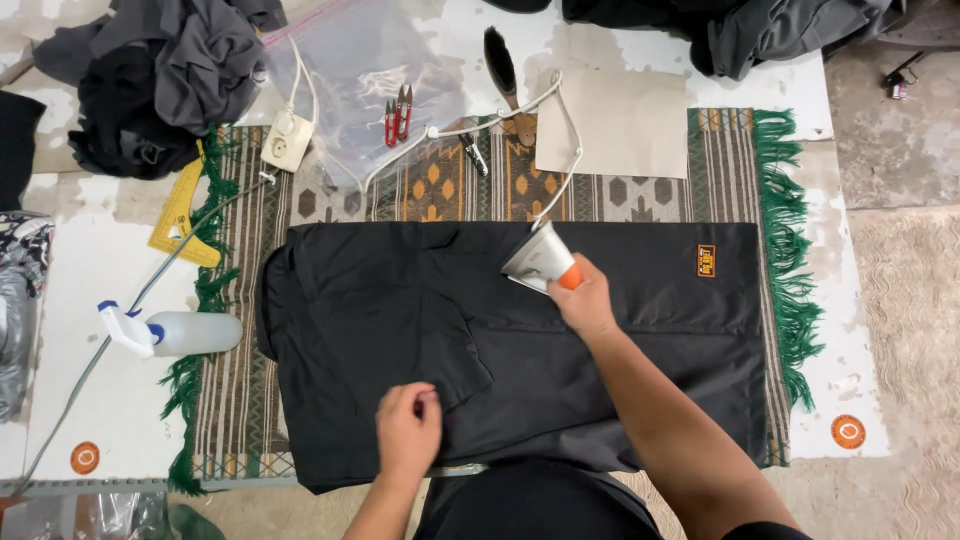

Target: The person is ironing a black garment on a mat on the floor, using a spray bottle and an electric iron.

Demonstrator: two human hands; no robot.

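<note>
A black garment [620,330] lies spread flat over a striped woven mat [450,185] with a green fringe. My right hand [583,300] grips the orange handle of a clothes iron [538,262], whose silver sole rests tilted on the upper middle of the garment. The iron's white cord [560,120] loops away toward a white socket block [286,140]. My left hand [408,430] presses down on the garment's near edge, fingers curled into the cloth beside a folded sleeve [450,350].
A spray bottle [175,332] lies left of the mat, near a yellow set square [180,215]. Red snips [398,115], a brush [505,75], a clear plastic bag [370,70] and a beige sheet [615,122] sit behind. Dark clothes are piled at back left [160,70] and back right [760,30].
</note>
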